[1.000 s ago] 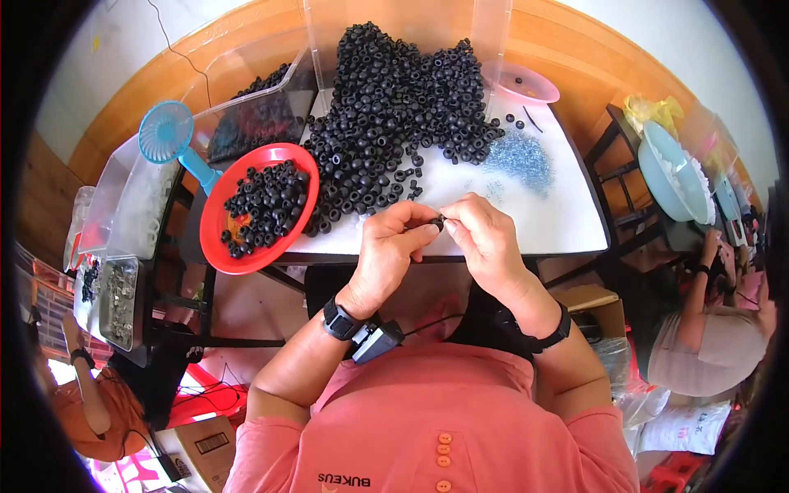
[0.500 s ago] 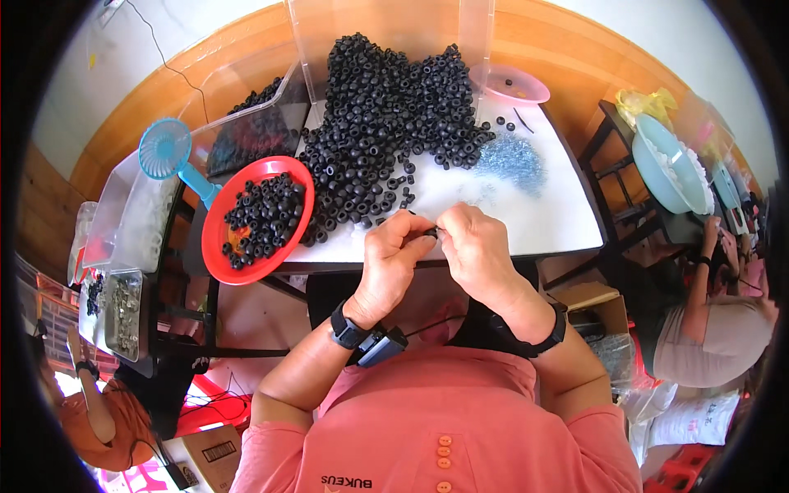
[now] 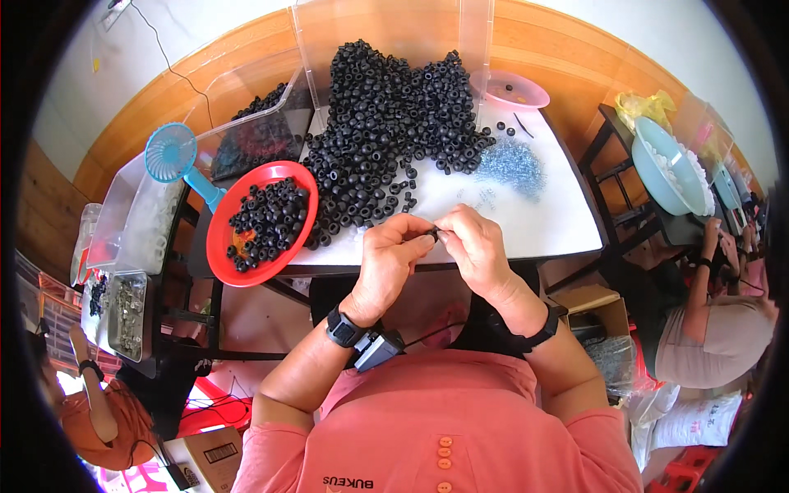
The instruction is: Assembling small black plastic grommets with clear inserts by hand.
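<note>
Over the near edge of the white tabletop my two hands meet. My left hand pinches a small black ring-shaped part between thumb and forefinger. The fingertips of my right hand are pressed together against the same part; whether they also hold a tiny piece is too small to make out. Beyond my hands spreads a big heap of black ring-shaped parts. Right of it lies a pile of tiny bluish see-through pieces.
A red plate of black parts sits at the table's left edge, beside a blue fan. A see-through bin backs the heap, near a pink dish. People work on both sides; a blue basin stands right.
My hands stay together at the table's edge with the black part between them. My right fingers have shifted slightly, and the whole view has moved a little.
</note>
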Tool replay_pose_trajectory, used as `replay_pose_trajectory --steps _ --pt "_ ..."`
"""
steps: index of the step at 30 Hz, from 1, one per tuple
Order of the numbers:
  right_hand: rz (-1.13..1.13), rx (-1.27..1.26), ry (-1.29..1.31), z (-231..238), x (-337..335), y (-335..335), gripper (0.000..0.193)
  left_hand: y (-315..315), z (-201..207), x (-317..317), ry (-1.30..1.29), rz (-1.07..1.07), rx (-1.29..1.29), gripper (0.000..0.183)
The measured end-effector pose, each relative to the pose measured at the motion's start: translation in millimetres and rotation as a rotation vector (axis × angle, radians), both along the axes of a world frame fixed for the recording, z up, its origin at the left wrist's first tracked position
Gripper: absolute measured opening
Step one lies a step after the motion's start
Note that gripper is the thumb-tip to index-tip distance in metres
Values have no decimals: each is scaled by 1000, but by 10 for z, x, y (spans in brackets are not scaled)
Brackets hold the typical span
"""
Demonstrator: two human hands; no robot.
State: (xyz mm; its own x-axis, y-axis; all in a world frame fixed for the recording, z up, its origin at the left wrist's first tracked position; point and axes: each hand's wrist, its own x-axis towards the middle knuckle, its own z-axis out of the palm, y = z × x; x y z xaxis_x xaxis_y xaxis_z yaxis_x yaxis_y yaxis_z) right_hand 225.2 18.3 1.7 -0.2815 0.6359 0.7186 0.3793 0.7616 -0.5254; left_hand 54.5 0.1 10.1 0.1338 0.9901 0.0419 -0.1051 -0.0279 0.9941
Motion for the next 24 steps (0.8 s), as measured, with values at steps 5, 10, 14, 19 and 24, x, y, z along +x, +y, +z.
replay_pose_trajectory --steps 5,10,14,19,24 --pt "-15 -58 6 -5 18 13 13 29 -27 25 41 -8 -1 14" --pt "-165 37 -211 108 -4 -74 15 -29 11 71 248 52 191 14" --pt "-123 79 -173 121 60 -69 16 -48 78 61 108 -4 34 14" --pt "-67 110 -167 103 69 -78 17 -47 62 67 -23 -22 -80 14" --pt "-60 76 -141 106 83 -175 19 -58 88 58 -38 -61 -80 14"
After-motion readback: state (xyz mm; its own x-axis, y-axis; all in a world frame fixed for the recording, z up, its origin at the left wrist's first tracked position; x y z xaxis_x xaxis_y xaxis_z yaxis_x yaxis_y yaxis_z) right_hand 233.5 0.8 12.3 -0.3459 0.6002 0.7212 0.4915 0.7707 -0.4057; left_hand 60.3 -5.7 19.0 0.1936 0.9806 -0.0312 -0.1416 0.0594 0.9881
